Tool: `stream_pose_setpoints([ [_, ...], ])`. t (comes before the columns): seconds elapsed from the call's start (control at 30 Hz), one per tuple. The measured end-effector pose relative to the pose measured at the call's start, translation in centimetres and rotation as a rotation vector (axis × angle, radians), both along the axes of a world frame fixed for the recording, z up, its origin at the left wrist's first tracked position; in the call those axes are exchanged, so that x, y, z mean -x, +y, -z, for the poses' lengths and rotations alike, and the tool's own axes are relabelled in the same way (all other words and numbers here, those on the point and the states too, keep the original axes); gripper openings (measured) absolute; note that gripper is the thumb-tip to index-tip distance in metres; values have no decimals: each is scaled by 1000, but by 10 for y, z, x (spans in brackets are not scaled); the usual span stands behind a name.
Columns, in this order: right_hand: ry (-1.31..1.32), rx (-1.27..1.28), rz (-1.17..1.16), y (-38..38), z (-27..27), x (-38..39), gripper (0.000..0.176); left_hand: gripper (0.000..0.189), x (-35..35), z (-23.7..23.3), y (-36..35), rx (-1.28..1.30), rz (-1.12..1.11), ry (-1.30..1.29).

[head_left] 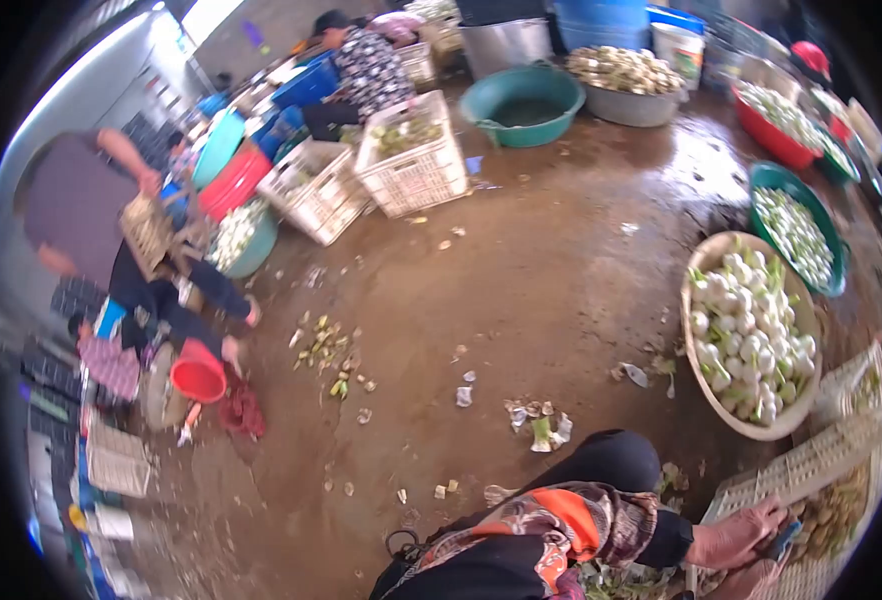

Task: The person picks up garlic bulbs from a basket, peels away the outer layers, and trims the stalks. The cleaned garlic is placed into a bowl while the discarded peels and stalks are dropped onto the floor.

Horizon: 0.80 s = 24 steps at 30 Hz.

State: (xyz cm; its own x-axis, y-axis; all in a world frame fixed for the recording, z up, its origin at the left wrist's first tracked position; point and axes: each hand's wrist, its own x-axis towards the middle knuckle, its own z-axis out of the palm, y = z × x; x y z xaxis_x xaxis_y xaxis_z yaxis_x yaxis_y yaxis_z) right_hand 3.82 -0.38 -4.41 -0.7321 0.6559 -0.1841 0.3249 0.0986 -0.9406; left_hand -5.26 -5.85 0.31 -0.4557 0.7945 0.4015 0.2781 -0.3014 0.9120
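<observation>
At the lower right, my left hand reaches from a patterned orange-and-grey sleeve over the edge of a cream plastic crate. Its fingers are bent and closed; what lies in them is hidden. Just below, my right hand is partly cut off by the frame, its fingers closed. A narrow blue and dark object, too blurred to name, juts from between the hands, touching the right one. Brownish bulbs or peelings fill the crate beneath. Beyond the crate stands a round tan basin heaped with peeled white bulbs.
Green and red basins of white bulbs line the right. An empty green tub stands at the back near white crates. A person holds a crate at left, near a red bucket. Peelings litter the wet floor.
</observation>
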Motion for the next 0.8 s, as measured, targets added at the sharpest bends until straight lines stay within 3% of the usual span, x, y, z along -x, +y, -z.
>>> stream_pose_setpoints([
  [0.03,-39,20,-73,-17,3,19,38,36,2,4,3,-146,-98,74],
  [0.13,-138,103,-326,-75,19,70,36,35,15,-13,-7,-42,-33,6],
  [0.17,-162,129,-407,-92,24,81,36,27,9,-2,9,-168,-226,62],
  [0.33,-216,199,-663,-141,38,117,34,36,24,0,35,55,-131,260],
  [0.4,-235,207,-718,-147,41,122,33,41,27,3,40,142,-85,330],
  [0.5,-257,217,-763,-152,44,132,32,44,20,16,34,17,-214,420],
  [0.8,-302,187,-751,-146,50,135,29,32,25,16,18,25,-110,190],
])
